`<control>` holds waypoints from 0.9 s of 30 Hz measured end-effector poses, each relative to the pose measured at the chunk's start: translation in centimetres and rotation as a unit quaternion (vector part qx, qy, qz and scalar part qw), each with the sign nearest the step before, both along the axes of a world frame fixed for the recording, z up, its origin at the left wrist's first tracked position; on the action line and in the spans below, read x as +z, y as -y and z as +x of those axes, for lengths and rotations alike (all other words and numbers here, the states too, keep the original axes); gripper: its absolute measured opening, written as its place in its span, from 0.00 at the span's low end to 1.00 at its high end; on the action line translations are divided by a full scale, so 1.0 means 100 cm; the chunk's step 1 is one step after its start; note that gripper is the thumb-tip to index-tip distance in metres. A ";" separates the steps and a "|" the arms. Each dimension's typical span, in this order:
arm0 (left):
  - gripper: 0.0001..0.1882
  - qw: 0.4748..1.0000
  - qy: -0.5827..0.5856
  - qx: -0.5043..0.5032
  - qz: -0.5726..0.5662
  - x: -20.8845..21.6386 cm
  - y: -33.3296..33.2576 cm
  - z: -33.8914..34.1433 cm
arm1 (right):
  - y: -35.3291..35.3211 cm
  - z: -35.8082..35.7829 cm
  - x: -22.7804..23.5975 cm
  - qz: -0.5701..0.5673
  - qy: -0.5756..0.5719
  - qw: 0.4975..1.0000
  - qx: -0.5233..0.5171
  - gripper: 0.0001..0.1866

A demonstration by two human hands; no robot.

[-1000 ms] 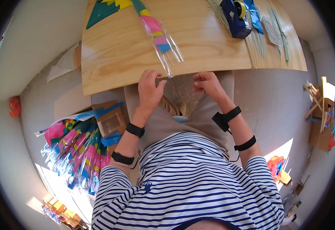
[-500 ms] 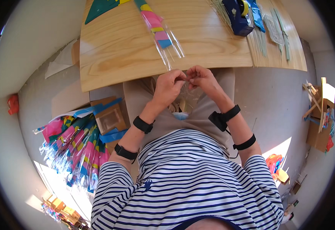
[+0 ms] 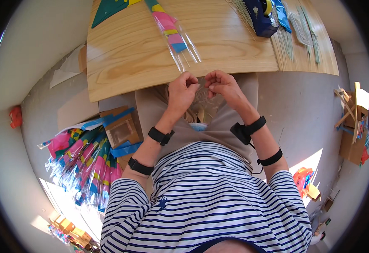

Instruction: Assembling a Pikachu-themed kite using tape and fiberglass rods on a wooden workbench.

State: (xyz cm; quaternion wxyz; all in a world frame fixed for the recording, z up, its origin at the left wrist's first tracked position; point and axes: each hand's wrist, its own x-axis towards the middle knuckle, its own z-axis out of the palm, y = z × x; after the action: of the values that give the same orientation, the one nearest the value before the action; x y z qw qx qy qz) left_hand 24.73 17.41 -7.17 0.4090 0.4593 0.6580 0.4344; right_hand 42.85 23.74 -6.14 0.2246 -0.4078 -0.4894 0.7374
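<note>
My left hand is at the table's front edge, its thumb and fingers pinched together. A little to its right, my right hand is also closed in a pinch, with a small gap between the two. What either pinch holds, if anything, is too small to make out. Just beyond my left fingertips lies the near end of a clear plastic sleeve. Inside it is a folded pink, yellow, blue and green sheet, with thin rods showing at the near end.
A dark blue tape dispenser stands at the table's far right beside thin sticks, a blue packet and a clear bag. Green material lies far left. Sleeved colourful bundles and a cardboard box are at my left.
My hands have moved apart; they were almost touching at the fingertips. My left hand has shifted slightly left and away from me. Both remain pinched.
</note>
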 end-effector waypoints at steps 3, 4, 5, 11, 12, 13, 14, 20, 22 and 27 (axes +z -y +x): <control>0.05 0.997 0.074 -0.021 -0.016 -0.004 -0.003 -0.001 | 0.001 -0.001 0.001 0.001 0.000 1.000 -0.002 0.16; 0.05 0.994 0.097 -0.024 -0.031 -0.003 -0.004 0.001 | 0.002 -0.001 0.001 0.001 0.001 1.000 -0.004 0.17; 0.06 0.991 0.121 -0.027 -0.045 0.000 -0.005 0.003 | 0.002 -0.001 0.001 0.002 -0.003 1.000 -0.004 0.16; 0.07 0.972 0.220 -0.031 -0.082 -0.011 -0.006 0.003 | 0.003 0.000 0.007 -0.002 -0.024 1.000 -0.008 0.17; 0.07 0.970 0.226 -0.030 -0.090 -0.012 -0.006 0.003 | 0.002 0.001 0.009 -0.005 -0.026 1.000 -0.015 0.17; 0.07 0.975 0.201 -0.034 -0.090 -0.016 -0.005 0.002 | 0.002 0.002 0.011 -0.007 -0.028 0.999 -0.021 0.17; 0.07 0.979 0.177 -0.037 -0.090 -0.019 -0.005 0.000 | 0.000 0.005 0.012 -0.007 -0.031 0.999 -0.031 0.17; 0.06 0.975 0.194 -0.020 -0.103 -0.010 -0.003 -0.003 | -0.005 0.016 0.022 0.007 -0.023 0.999 -0.048 0.16; 0.06 0.984 0.155 -0.008 -0.087 -0.006 -0.002 -0.004 | -0.006 0.017 0.017 0.012 -0.025 0.998 -0.053 0.16; 0.13 0.987 -0.137 0.050 0.073 0.014 0.007 -0.019 | -0.014 0.012 0.009 0.350 0.233 0.907 0.015 0.24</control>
State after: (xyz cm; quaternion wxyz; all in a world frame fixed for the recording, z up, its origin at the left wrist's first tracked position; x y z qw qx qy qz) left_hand 22.83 16.74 -5.79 0.2581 0.5101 0.6963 0.4340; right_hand 44.03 25.11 -5.20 0.2214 -0.4563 -0.7603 0.4060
